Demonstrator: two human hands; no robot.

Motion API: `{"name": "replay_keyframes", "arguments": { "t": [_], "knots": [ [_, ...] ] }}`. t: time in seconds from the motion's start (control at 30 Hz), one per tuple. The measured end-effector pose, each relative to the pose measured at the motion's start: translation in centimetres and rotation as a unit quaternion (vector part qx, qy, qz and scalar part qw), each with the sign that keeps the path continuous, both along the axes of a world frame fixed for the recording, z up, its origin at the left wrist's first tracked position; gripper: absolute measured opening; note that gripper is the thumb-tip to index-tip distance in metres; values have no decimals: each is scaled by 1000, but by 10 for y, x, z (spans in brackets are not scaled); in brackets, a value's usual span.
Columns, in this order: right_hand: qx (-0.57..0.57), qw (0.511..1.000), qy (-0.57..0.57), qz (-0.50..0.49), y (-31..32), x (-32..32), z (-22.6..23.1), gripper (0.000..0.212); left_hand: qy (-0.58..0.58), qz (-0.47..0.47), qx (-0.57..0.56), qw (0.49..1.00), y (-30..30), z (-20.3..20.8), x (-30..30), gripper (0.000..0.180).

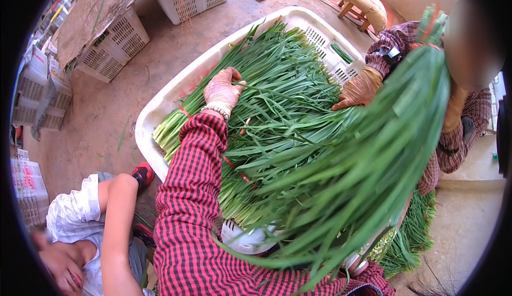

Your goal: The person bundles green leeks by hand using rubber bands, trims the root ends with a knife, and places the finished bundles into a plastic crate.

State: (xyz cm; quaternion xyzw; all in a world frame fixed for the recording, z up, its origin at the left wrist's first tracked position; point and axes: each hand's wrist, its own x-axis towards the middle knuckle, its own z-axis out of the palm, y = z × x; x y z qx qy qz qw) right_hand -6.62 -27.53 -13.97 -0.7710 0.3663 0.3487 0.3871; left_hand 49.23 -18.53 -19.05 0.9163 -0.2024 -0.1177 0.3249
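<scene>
Greens (277, 77) lie in white crate (145, 130).

Smooth plastic crate (145, 132), leaves (290, 77) (faintly glossy where light catches), matt cloth sleeve (193, 170), rough matt floor (96, 136)

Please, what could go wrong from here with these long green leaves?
The raised bundle has long, free-hanging leaves, which might tangle with the greens in the white basket. Its tied end appears near the co-worker's head and could brush it. Greens under the left hand might crease if pressed.
</scene>
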Motion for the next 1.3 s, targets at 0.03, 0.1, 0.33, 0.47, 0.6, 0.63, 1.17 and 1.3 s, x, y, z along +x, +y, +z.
{"name": "replay_keyframes", "arguments": {
  "t": [0.03,0.1,0.33,0.47,0.6,0.63,1.17,1.3],
  "knots": [
    [-2,1000,4,2,0,-1,3,44,1,-8,31,999,-2,3,0,32],
    [-10,1000,6,10,1,-1,6,44,27,-18,21,999,-3,-3,9,30],
    [-26,999,32,12,7,15,17,41,303,-53,-321,896,13,-65,57,32],
    [2,1000,-9,-14,3,-8,1,36,254,69,-341,903,16,-14,31,27],
    [8,1000,-18,-13,5,4,6,34,318,57,-358,876,26,-12,35,30],
    [7,1000,-12,-9,5,3,6,35,315,55,-358,877,25,-8,33,30],
    [19,999,-46,-7,-2,2,-2,39,318,37,-373,871,30,-13,39,23],
    [20,998,-39,-54,-1,15,9,38,309,15,-396,865,36,-15,38,24]
  ]
}}
